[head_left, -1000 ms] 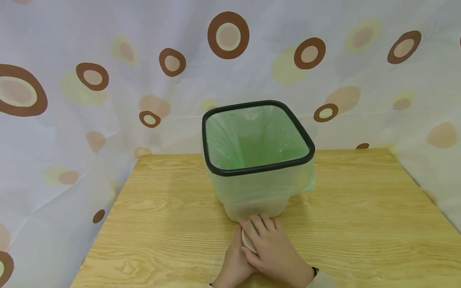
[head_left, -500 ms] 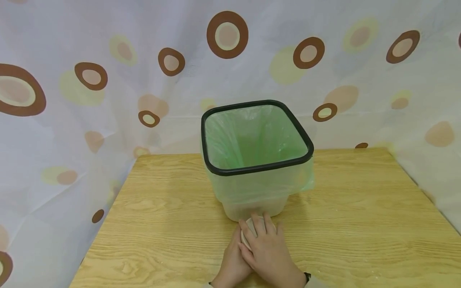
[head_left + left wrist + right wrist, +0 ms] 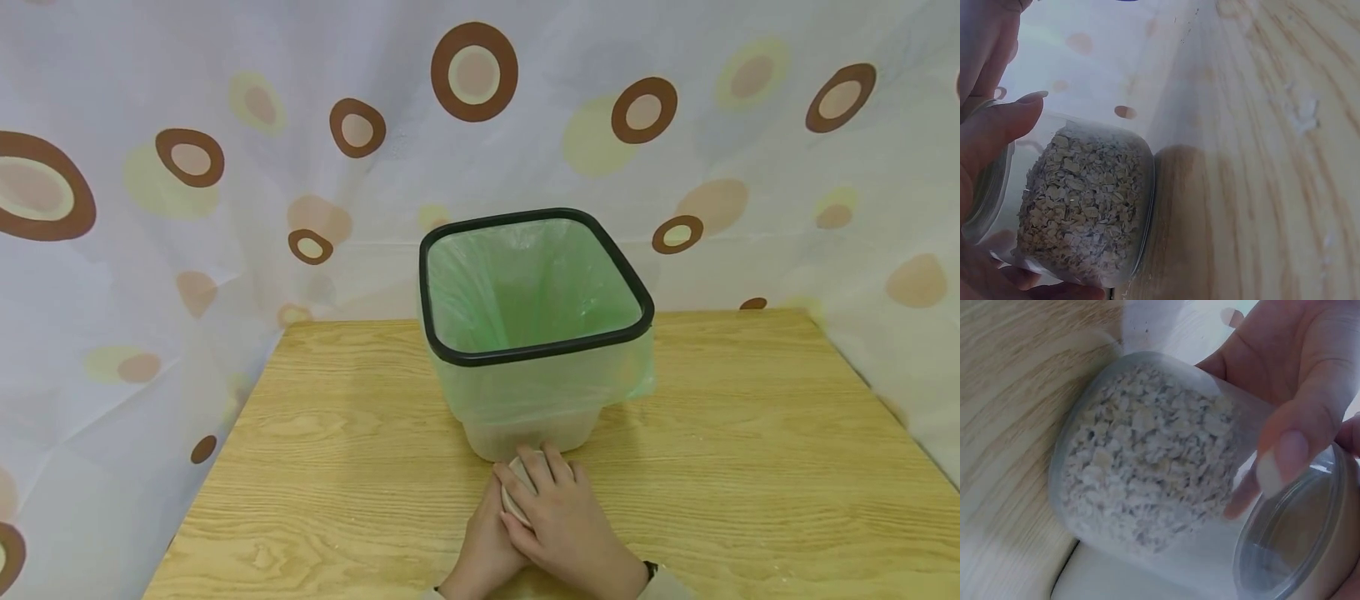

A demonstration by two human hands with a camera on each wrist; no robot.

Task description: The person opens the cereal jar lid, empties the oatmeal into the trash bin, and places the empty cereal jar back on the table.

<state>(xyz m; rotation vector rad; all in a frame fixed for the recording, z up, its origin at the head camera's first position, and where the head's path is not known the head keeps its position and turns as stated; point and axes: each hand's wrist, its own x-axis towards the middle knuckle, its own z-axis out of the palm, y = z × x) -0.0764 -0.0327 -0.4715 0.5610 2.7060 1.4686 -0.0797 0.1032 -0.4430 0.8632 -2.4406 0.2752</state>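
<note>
A clear jar (image 3: 1082, 206) of pale oat flakes stands upright on the table in front of the bin, its body mostly hidden by the hands in the head view. My left hand (image 3: 486, 542) wraps the jar's left side and holds it steady. My right hand (image 3: 566, 521) lies over the top, fingers spread and bent across the round beige lid (image 3: 516, 500), thumb at its near edge. From the right wrist view, the flakes fill the lower part of the jar, and a clear rim (image 3: 1288, 534) shows below the lid.
A bin (image 3: 540, 429) with a black square rim (image 3: 536, 354) and a green bag liner (image 3: 525, 283) stands just behind the jar. It rests on a wood-grain table (image 3: 322, 467). Behind hangs a white sheet (image 3: 540, 158) patterned with brown and yellow ovals.
My right hand turned a little on the lid, its wrist swinging left and then back right. My left hand and the jar stay in about the same place.
</note>
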